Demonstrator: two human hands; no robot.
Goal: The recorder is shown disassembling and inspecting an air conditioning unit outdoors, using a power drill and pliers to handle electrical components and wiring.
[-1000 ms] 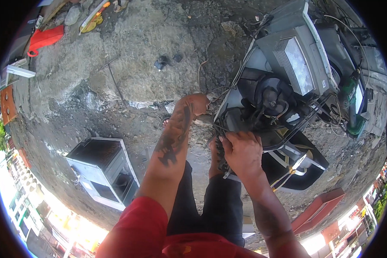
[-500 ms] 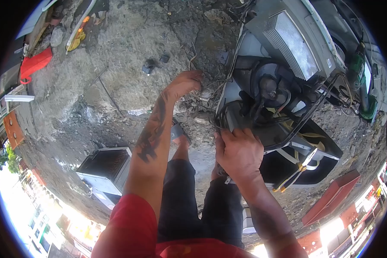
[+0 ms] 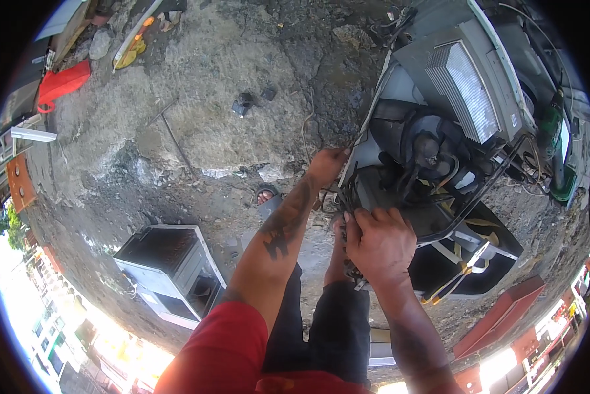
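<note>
A disassembled appliance with a pale metal casing (image 3: 368, 108) lies open to my right. Inside it is a round black compressor-like unit (image 3: 427, 150) with bent tubes. My left hand (image 3: 328, 167) is at the casing's near left edge, its fingers closed together around that edge and the tips partly hidden. Nearer to me, my right hand (image 3: 381, 246) is curled over the lower left side of the dark base (image 3: 426, 222). Dark cords or a strip run beside its thumb, but what lies under its fingers is hidden.
A grey louvered panel (image 3: 462, 88) leans behind the compressor. Yellow-handled pliers (image 3: 462, 270) rest at the base's right, and a green power tool (image 3: 557, 148) lies farther right. A boxy metal unit (image 3: 170, 269), a thin rod (image 3: 173, 141) and small black parts (image 3: 242, 103) are on the left ground.
My left hand has moved right, from above the ground to the casing's edge. My right hand stays curled at the dark base. The view has shifted slightly.
</note>
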